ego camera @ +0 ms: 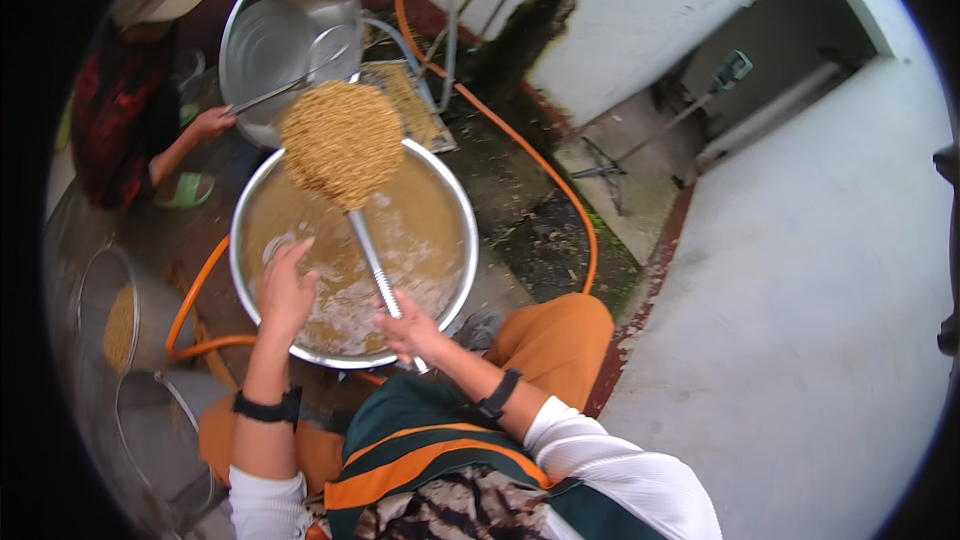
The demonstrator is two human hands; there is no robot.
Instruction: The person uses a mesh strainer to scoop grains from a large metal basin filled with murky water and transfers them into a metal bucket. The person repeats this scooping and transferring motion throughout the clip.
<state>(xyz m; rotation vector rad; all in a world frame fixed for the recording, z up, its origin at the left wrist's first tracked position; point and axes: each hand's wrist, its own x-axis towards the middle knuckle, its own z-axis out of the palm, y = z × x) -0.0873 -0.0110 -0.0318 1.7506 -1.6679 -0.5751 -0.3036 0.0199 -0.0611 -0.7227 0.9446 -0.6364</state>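
Observation:
My right hand (411, 328) grips the ribbed metal handle of a long-handled strainer ladle (369, 244). Wet golden grain (343, 139) heaps over the ladle's round head, hiding most of it. The head is over the far rim of a large round metal basin (471, 240). Cloudy brown water (405, 217) with patches of pale foam fills that basin. Over its left side is my left hand (289, 289), fingers apart and holding nothing. Whether its fingertips touch the water, I cannot tell.
Across from me, a person (124, 112) tilts a second metal basin (262, 37) and holds another ladle (270, 97). An orange hose (525, 142) curves over the ground. Two buckets (161, 420) stand at left, one with grain (118, 330). A white wall (787, 300) rises at right.

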